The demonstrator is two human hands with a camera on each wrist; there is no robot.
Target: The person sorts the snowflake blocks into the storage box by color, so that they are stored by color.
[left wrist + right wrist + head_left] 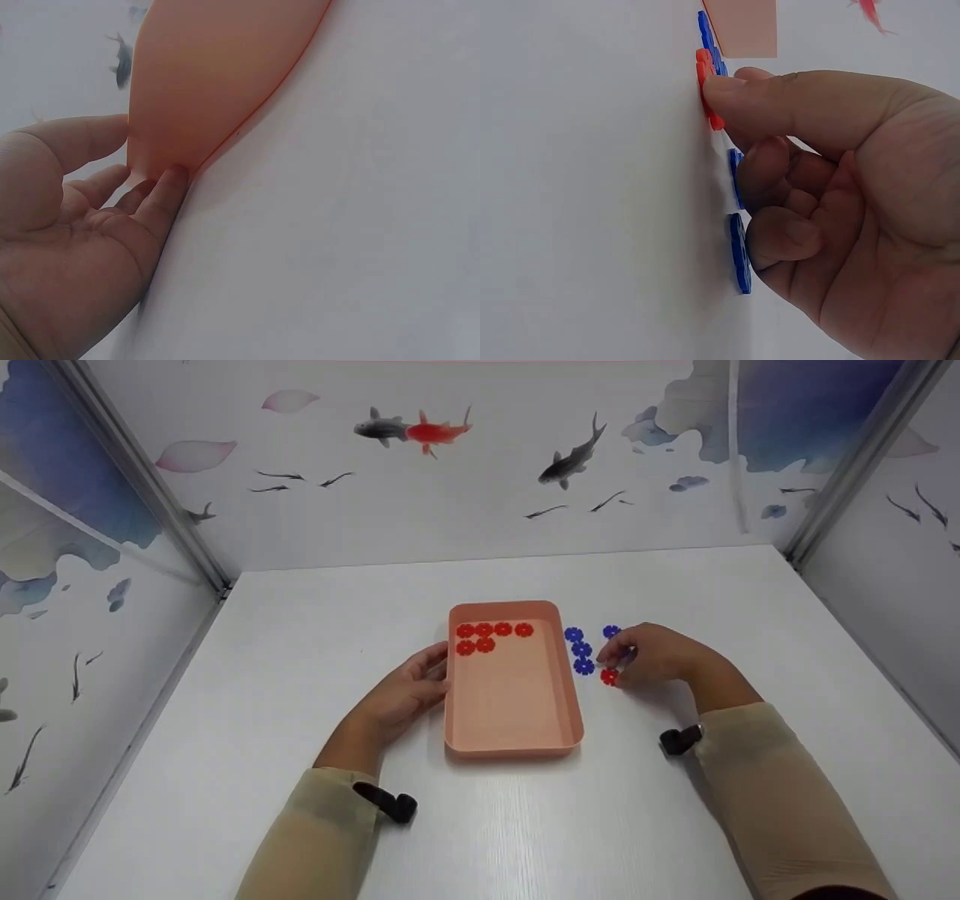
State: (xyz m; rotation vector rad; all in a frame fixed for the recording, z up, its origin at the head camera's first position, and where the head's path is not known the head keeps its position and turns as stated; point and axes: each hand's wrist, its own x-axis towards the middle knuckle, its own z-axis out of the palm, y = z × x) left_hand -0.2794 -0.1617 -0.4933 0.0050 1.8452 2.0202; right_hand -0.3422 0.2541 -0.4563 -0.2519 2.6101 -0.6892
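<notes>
A pink rectangular tray (514, 705) lies on the table, with several red flower-shaped discs (484, 629) in a row at its far end and two more just below them. My left hand (397, 697) rests against the tray's left side. In the left wrist view its fingertips touch the outer wall (210, 67). To the right of the tray, my right hand (660, 652) pinches a red flower-shaped disc (705, 67) between thumb and fingers, close over the table. Blue flower-shaped discs (740, 255) lie by its curled fingers, one partly hidden in the right wrist view.
Three blue discs (581, 649) form a column along the tray's right edge. Another blue disc (611, 631) lies beyond the right fingertips. White panels printed with fish (574, 461) enclose the white table (480, 825) at the back and sides.
</notes>
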